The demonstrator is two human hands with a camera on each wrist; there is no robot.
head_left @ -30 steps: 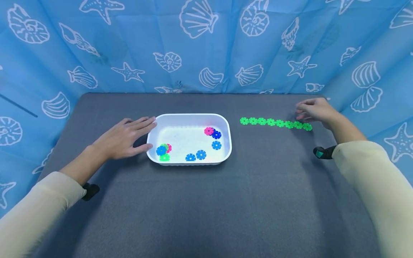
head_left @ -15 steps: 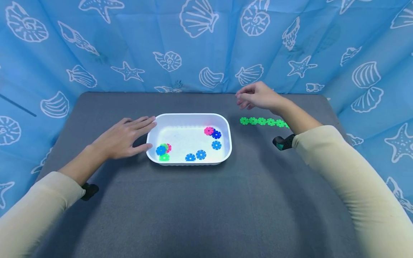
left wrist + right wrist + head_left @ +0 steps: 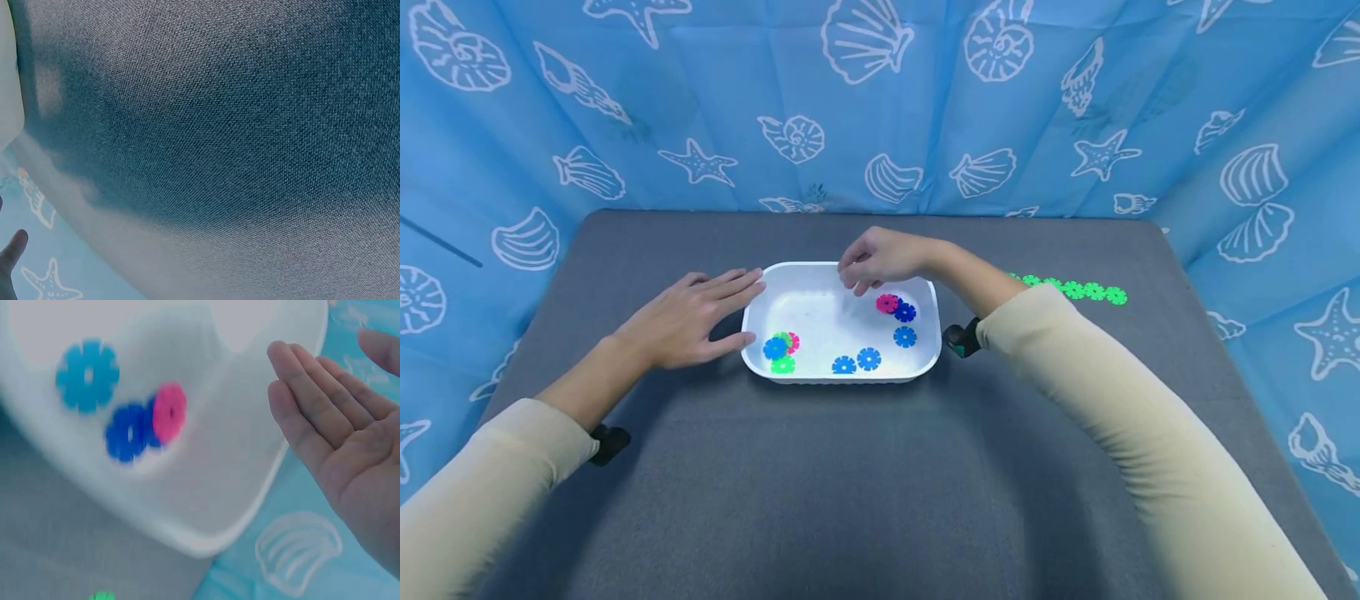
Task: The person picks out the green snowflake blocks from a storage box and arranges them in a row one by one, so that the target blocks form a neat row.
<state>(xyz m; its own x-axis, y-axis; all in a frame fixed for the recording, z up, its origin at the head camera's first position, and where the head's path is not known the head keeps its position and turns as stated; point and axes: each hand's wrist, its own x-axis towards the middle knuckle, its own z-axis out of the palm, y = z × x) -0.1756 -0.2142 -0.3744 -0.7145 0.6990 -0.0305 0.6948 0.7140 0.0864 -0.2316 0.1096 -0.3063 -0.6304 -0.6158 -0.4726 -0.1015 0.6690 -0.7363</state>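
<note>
My left hand (image 3: 688, 321) lies with straight fingers at the left rim of a white tray (image 3: 820, 321). Over the tray's back right part hovers my right hand (image 3: 880, 257). In the right wrist view that hand (image 3: 350, 431) has relaxed fingers and an uncovered palm with nothing in it. Below it lie a pink notched disc (image 3: 887, 303), a dark blue disc (image 3: 906, 312) and a light blue disc (image 3: 905, 337). Two more blue discs (image 3: 868, 359) sit at the tray's front wall. Blue, green and pink discs (image 3: 775, 348) overlap in the left front corner.
A row of joined green discs (image 3: 1074, 290) lies on the grey tabletop (image 3: 865, 483) right of the tray, its left end behind my right forearm. A blue curtain (image 3: 737, 92) with white shell prints hangs around the table's back and sides.
My right hand has swept left from the right end of the green row, over the table, to above the tray. The left hand has stayed at the rim.
</note>
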